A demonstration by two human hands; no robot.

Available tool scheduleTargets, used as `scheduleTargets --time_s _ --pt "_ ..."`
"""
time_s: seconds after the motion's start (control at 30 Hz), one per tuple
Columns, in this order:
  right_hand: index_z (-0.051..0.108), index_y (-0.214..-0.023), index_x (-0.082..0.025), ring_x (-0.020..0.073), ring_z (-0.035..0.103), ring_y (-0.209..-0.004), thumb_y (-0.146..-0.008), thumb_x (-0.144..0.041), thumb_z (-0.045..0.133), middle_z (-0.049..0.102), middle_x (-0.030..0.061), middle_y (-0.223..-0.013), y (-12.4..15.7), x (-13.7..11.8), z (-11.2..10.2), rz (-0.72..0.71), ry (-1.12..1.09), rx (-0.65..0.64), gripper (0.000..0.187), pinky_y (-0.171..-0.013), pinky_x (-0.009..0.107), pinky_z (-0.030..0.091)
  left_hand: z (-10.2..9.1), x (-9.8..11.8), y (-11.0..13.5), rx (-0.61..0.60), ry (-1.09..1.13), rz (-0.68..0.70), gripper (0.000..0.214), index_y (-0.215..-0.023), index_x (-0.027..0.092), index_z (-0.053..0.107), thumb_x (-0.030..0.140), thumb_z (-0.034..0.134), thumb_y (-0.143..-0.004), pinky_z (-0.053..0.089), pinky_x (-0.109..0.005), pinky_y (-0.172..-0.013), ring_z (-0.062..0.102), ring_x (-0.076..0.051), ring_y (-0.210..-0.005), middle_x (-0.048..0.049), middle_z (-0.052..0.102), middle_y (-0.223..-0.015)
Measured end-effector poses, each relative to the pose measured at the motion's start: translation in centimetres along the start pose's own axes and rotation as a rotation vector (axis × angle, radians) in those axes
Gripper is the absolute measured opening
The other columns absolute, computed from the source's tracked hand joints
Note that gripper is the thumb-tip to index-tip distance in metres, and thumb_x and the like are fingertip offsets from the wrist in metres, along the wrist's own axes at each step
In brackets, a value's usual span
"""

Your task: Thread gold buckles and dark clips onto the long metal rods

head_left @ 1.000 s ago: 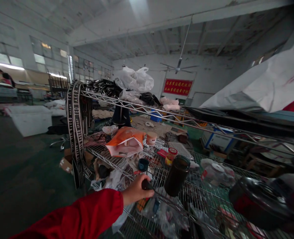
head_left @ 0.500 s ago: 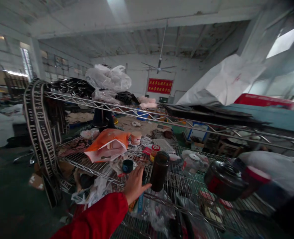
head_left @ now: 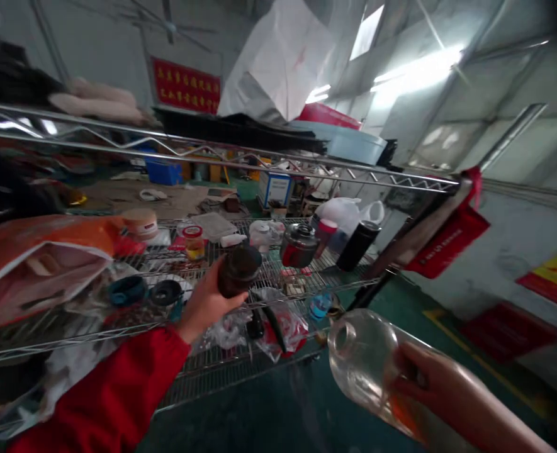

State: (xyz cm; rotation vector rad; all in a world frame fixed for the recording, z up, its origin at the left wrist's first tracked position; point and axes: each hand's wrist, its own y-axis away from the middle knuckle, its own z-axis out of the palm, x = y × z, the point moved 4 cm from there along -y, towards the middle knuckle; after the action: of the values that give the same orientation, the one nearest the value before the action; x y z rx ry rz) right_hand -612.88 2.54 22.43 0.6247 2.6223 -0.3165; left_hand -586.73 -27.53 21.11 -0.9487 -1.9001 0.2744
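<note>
My left hand [head_left: 206, 304], in a red sleeve, is wrapped round a dark brown jar [head_left: 237, 271] and holds it tilted just above the middle wire shelf [head_left: 269, 277]. At the lower right my right hand [head_left: 441, 384] grips a clear plastic jug [head_left: 365, 365], held sideways with its open mouth pointing left. Two dark round lids [head_left: 165, 292] lie on the shelf left of the jar.
The wire rack is crowded: an orange bag [head_left: 37, 251] at left, small tubs [head_left: 140, 221], a dark pot [head_left: 299, 245], a black bottle [head_left: 359, 244] and a white jug [head_left: 347, 212] further right. A red banner [head_left: 443, 242] hangs off the rack's right post. Green floor lies below.
The view swung right and down. My left hand went from the shelf edge onto the brown jar and lifted it. My right hand with the clear jug came into view.
</note>
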Motion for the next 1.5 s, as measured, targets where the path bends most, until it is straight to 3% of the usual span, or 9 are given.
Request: scheduleTargets --time_s 0.13,0.23,0.37,0.53,0.67,0.87,1.07,1.5 --pt "0.047 -0.061 -0.020 0.0101 0.041 -0.047 -0.069 -0.032 0.057 0.049 -0.0046 -0.053 0.7 -1.2 -2.8 -0.011 0.373 -0.076 0.018 -0.045 0.022 0.028 6.2 3.6 4.4 -0.356 -0.002 0.158 0.078 -0.129 0.025 0.031 0.034 0.070 -0.062 0.035 -0.043 -0.098 0.045 -0.027 -0.116 -0.0071 0.047 -0.128" --pt "0.048 -0.063 -0.019 0.0112 0.045 -0.049 -0.071 -0.030 0.056 0.050 -0.0033 -0.055 1.2 -2.0 -4.0 -0.039 0.487 -0.146 0.016 -0.047 0.022 0.031 11.5 4.3 7.1 -0.504 0.031 0.181 0.077 -0.126 0.025 0.034 0.028 0.069 -0.059 0.036 -0.042 -0.097 0.048 -0.027 -0.112 -0.0067 0.050 -0.123" --pt "0.052 -0.067 -0.019 0.0140 0.050 -0.052 -0.073 -0.024 0.055 0.054 0.0004 -0.059 1.4 -2.4 -4.9 -0.114 0.632 -0.202 0.009 -0.050 0.025 0.034 16.5 5.0 8.5 -0.562 0.135 0.200 0.076 -0.123 0.023 0.036 0.027 0.069 -0.055 0.039 -0.038 -0.094 0.052 -0.026 -0.106 -0.0060 0.054 -0.116" --pt "0.056 -0.079 -0.020 0.0184 0.059 -0.064 -0.078 -0.027 0.054 0.062 0.0040 -0.074 0.8 -2.7 -5.4 -0.173 0.761 -0.275 0.008 -0.056 0.029 0.039 19.1 6.5 8.8 -0.530 0.259 0.232 0.076 -0.123 0.024 0.034 0.027 0.069 -0.056 0.037 -0.037 -0.096 0.050 -0.024 -0.108 -0.0053 0.052 -0.118" --pt "0.057 -0.089 -0.020 0.0214 0.062 -0.074 -0.075 -0.025 0.059 0.065 0.0050 -0.083 0.0 -4.3 -5.3 -0.216 0.878 -0.277 0.014 -0.060 0.030 0.043 19.7 7.2 8.5 -0.517 0.276 0.208 0.077 -0.122 0.023 0.036 0.030 0.071 -0.053 0.039 -0.038 -0.092 0.051 -0.026 -0.104 -0.0057 0.053 -0.115" --pt "0.059 -0.091 -0.021 0.0201 0.064 -0.070 -0.071 -0.020 0.066 0.066 0.0051 -0.083 -1.5 -8.1 -4.6 -0.340 1.096 -0.286 0.021 -0.058 0.029 0.047 18.8 7.3 8.2 -0.488 0.304 0.177 0.069 -0.116 0.024 0.041 0.035 0.070 -0.055 0.043 -0.036 -0.083 0.055 -0.026 -0.097 -0.0053 0.056 -0.108" --pt "0.061 -0.090 -0.021 0.0197 0.065 -0.070 -0.067 -0.017 0.069 0.067 0.0048 -0.081 -2.4 -11.9 -4.0 -0.467 1.203 -0.243 0.025 -0.056 0.027 0.046 18.1 6.1 8.4 -0.420 0.344 0.170 0.082 -0.125 0.023 0.034 0.037 0.072 -0.054 0.039 -0.040 -0.092 0.051 -0.027 -0.106 -0.0076 0.052 -0.118" --pt "0.063 -0.086 -0.020 0.0203 0.065 -0.067 -0.067 -0.016 0.068 0.065 0.0056 -0.073 -4.1 -18.7 -1.3 -0.504 1.366 -0.303 0.020 -0.056 0.026 0.047 14.0 4.0 8.2 -0.377 0.391 0.149 0.083 -0.124 0.021 0.035 0.037 0.074 -0.053 0.038 -0.042 -0.093 0.050 -0.029 -0.108 -0.0098 0.052 -0.120"
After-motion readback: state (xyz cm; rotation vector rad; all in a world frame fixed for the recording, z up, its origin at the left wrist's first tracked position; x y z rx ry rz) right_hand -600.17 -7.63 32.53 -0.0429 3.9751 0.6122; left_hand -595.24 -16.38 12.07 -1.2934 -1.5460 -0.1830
